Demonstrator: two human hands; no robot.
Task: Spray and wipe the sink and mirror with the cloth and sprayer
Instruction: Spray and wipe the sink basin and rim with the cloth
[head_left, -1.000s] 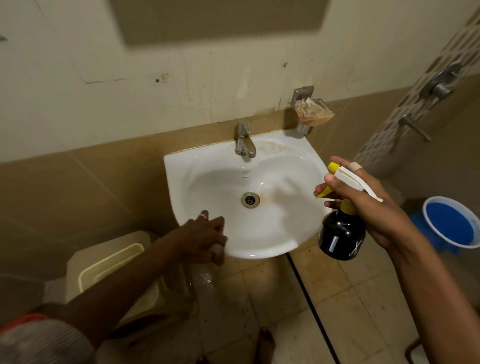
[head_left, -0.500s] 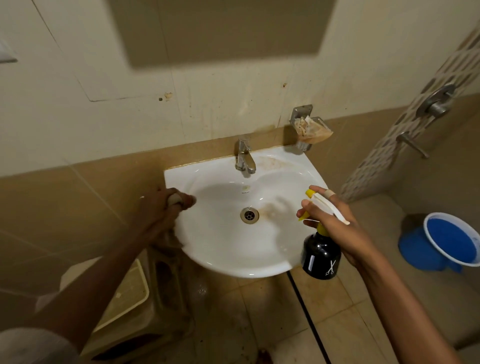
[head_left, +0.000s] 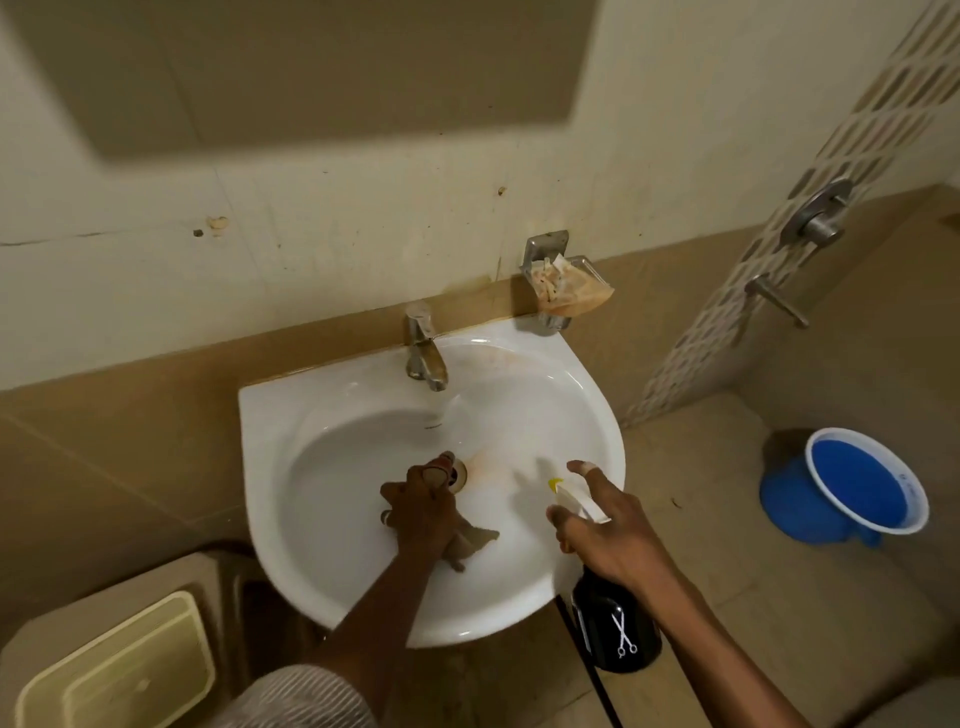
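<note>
While the left hand (head_left: 423, 506) was closed around a bunched brown cloth (head_left: 470, 540) and pressing it into the bottom of the sink (head_left: 519, 405), just at the drain (head_left: 460, 473) in the centre of the frame, the step in hand looked like wiping the basin. Cloth tail trailed out toward lower right of that hand, lying on the porcelain. Right hand (head_left: 615, 530) was wrapped round the neck of the sprayer (head_left: 615, 631) at lower right of centre, index finger stretched forward along the white-and-yellow head, other fingers curled; black bottle hung just outside the sink's front-right rim, nozzle aimed into the bowl. Couldn't tell if the trigger was being squeezed; no visible mist.

Orange-brown staining showed right of the drain and on the ledge right of the tap (head_left: 426, 348). My read: sink only partly done. Next move probably needs the cloth swept across that stain and up the right wall, maybe another spray first. Dark rectangle at top of frame was likely the mirror (head_left: 322, 67); it would need both hands raised. Blue bucket (head_left: 862, 491) sat on the floor at right, well apart.
</note>
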